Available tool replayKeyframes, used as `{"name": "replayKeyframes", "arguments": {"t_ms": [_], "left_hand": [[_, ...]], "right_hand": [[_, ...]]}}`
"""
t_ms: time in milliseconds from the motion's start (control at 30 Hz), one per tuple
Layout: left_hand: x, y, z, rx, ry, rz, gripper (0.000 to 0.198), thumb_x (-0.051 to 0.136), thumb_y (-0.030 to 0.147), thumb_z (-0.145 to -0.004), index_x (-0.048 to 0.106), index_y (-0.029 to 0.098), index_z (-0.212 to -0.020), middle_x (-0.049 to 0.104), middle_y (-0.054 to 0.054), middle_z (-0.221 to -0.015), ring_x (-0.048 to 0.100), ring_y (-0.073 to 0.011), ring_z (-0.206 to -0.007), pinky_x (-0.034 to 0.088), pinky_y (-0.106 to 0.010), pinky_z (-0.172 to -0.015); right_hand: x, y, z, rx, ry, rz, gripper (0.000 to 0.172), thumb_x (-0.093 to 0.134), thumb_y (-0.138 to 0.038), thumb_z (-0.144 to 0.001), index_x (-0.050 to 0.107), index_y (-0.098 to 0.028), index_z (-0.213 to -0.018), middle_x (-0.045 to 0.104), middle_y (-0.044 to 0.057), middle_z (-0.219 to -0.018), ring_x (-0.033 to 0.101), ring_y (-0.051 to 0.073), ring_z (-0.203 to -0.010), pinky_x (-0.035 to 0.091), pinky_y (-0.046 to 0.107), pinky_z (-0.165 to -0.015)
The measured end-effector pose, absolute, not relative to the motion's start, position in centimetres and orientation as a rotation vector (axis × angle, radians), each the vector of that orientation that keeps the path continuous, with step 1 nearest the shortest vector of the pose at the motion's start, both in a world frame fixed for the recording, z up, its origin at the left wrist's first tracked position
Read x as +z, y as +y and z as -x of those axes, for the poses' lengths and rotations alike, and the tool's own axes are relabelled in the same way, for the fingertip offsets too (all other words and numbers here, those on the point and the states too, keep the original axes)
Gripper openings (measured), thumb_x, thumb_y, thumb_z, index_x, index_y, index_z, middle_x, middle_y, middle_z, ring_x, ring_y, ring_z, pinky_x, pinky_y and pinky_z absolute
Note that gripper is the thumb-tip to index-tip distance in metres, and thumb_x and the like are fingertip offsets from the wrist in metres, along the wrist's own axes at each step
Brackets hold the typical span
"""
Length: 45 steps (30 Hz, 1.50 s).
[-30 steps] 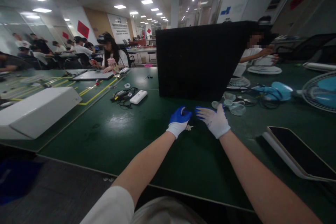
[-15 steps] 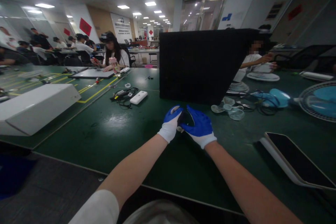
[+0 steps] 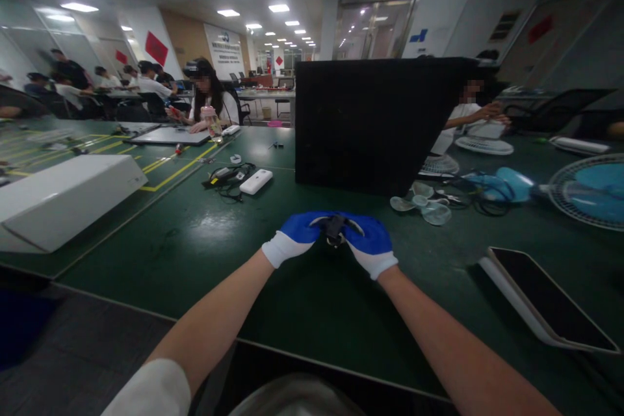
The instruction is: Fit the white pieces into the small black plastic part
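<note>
Both hands wear blue and white work gloves and meet over the green table (image 3: 205, 279). Between them is a small black device (image 3: 335, 226) with a pale round part at its lower end; its exact kind is hard to make out. My left hand (image 3: 297, 233) grips its left side, thumb along the top. From the right, my right hand (image 3: 369, 237) closes on the other side, its thumb also on top. The gloves cover much of the device, which is held just in front of a large black box (image 3: 361, 123).
Clear fan blades (image 3: 423, 203) and a blue fan (image 3: 592, 185) lie to the right, with a phone-like slab (image 3: 550, 296) nearer. Leftward are a white power bank (image 3: 256, 181), black cables (image 3: 227, 177) and a long white box (image 3: 68, 198). Other people sit across the table.
My left hand has swung left and turned so its thumb lies on top. The black device has come into clearer view between both hands. My right hand has closed in beside it.
</note>
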State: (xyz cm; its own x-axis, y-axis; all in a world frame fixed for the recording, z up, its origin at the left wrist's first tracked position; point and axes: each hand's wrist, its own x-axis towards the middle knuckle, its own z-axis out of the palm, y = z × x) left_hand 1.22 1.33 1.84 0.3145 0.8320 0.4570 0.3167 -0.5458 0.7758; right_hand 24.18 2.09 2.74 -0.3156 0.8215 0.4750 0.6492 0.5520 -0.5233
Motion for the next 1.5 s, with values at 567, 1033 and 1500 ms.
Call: {"name": "replayKeyframes", "arguments": {"t_ms": [567, 1033, 1500], "left_hand": [[-1.0, 4.3, 2.9, 1.065, 1.84, -1.971, 0.025, 0.057, 0.026, -0.095, 0.078, 0.021, -0.108, 0.078, -0.009, -0.113, 0.072, -0.0233, -0.108, 0.053, -0.035, -0.098], [-3.5, 4.4, 3.1, 1.157, 1.485, -1.749, 0.021, 0.068, 0.021, -0.086, 0.079, 0.019, -0.104, 0.078, -0.009, -0.112, 0.073, -0.0238, -0.107, 0.054, -0.04, -0.103], [-0.9, 2.2, 1.2, 0.86, 1.425, -2.224, 0.024, 0.06, 0.028, -0.092, 0.079, 0.027, -0.107, 0.079, -0.002, -0.11, 0.073, -0.0214, -0.103, 0.055, -0.034, -0.098]], "right_hand": [[3.2, 1.9, -22.7, 0.123, -2.599, 1.572, 0.064, 0.058, -0.062, -0.089, 0.066, -0.021, -0.137, 0.038, 0.013, -0.163, 0.028, 0.039, -0.151, 0.019, 0.059, -0.12], [2.0, 3.1, -23.3, 0.522, -2.36, 1.53, 0.032, 0.064, -0.051, -0.088, 0.078, -0.023, -0.095, 0.058, 0.007, -0.148, 0.045, 0.033, -0.142, 0.031, 0.053, -0.119], [3.0, 1.3, -22.1, 0.44, -2.165, 1.291, 0.025, 0.058, -0.039, -0.094, 0.078, -0.024, -0.094, 0.054, 0.003, -0.152, 0.041, 0.029, -0.145, 0.028, 0.056, -0.121]]}}
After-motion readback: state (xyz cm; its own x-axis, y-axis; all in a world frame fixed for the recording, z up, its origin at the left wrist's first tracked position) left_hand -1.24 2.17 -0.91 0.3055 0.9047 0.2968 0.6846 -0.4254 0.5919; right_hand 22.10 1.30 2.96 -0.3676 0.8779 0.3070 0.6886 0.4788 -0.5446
